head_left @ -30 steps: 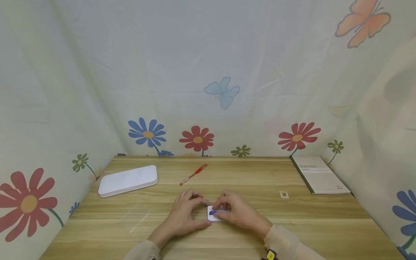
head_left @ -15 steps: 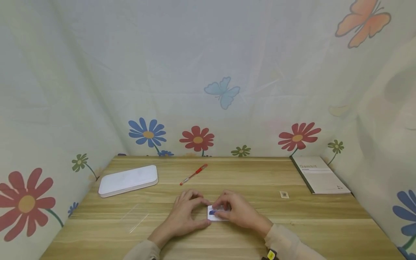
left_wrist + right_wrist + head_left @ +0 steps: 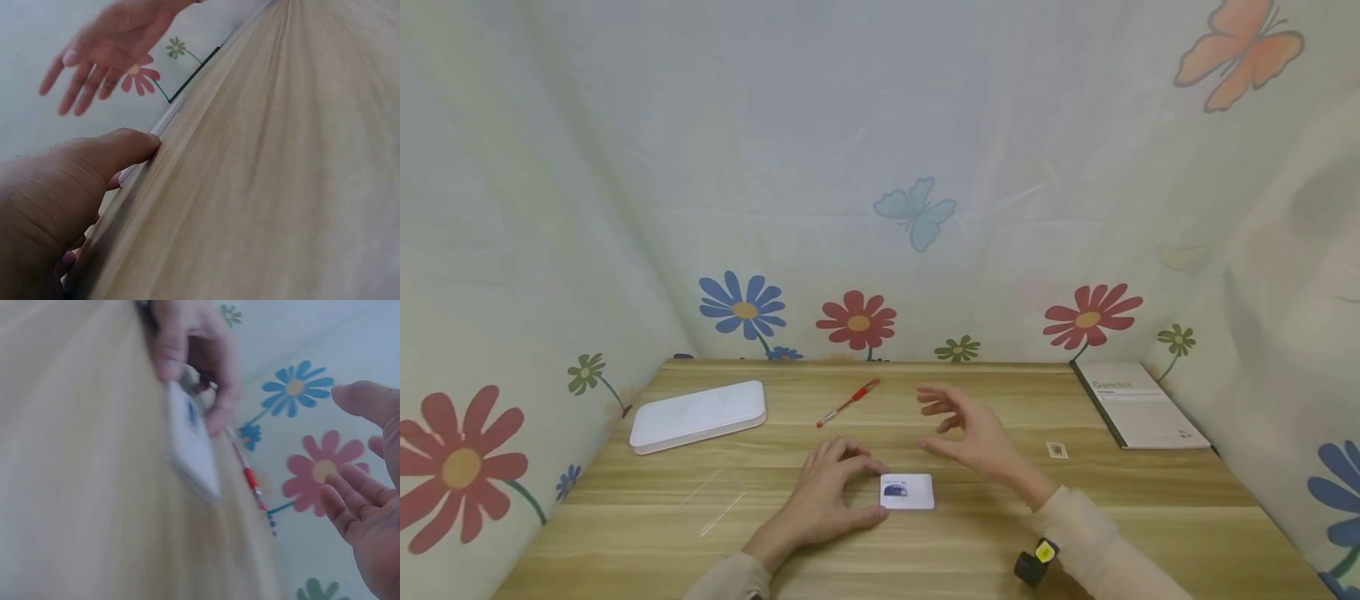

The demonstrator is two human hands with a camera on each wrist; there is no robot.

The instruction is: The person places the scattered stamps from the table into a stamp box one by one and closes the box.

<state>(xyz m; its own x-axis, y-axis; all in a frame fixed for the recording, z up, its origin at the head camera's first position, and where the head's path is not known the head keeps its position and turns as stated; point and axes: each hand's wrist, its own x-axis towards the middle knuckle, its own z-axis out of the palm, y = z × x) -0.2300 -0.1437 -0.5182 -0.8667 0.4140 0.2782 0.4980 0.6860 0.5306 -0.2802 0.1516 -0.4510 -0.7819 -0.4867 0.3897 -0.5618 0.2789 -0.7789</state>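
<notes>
A small white rectangular slab (image 3: 917, 492) with rounded corners lies on the wooden table, a blue picture on its left part. My left hand (image 3: 827, 496) holds it at the left end, thumb at the near corner and index finger at the far one. From the right wrist view, the slab (image 3: 190, 447) shows some thickness and tilts in the frame. My right hand (image 3: 966, 429) hovers beyond and right of the slab, fingers spread and holding nothing. In the left wrist view, the right hand (image 3: 119, 47) is up with its fingers apart.
A red pen (image 3: 848, 403) lies behind the hands. To the left are a white flat case (image 3: 697, 417) and a clear thin sheet (image 3: 711, 502). A stamp-like square (image 3: 1057, 450) and a notebook (image 3: 1138, 404) lie to the right. Flowered curtains (image 3: 797, 167) surround the table.
My right hand has let go of the slab and risen away to the right and back, uncovering the slab's right part. The left hand stays at the slab's left end.
</notes>
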